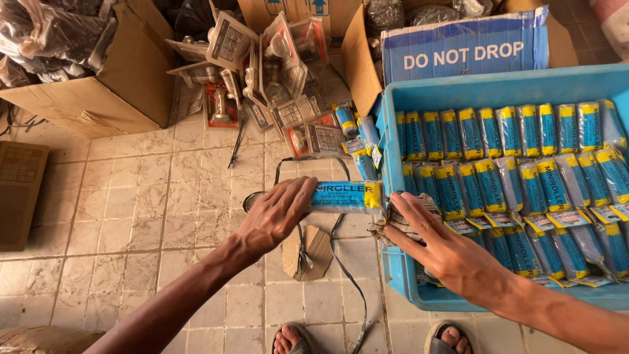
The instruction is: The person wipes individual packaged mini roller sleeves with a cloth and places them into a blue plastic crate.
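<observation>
Centrally, left hand closed around one end of a blue-and-yellow wrapped packet, held level above the tiled floor. Right hand pinching a crumpled checked cloth between thumb and fingers, other fingers stretched flat, the cloth touching the packet's yellow end. Both over the near left corner of a light-blue plastic crate.

Inside the crate, rows of matching blue-and-yellow packets, standing upright and packed side by side, lower rows overlapping and leaning somewhat. Just left of the crate, a few more of the same packets loose on the floor.

Below the hands, a small folded piece of brown cardboard with a black strap looping across it and trailing toward the bottom edge. Sandalled toes at the bottom edge, a second foot beside the crate.

Further up, a scattered heap of clear blister packs with metal hardware inside. Behind the crate, an open carton with a blue printed flap. At upper left, a large brown cardboard box holding plastic-bagged goods. At far left, a flat brown box on the floor.
</observation>
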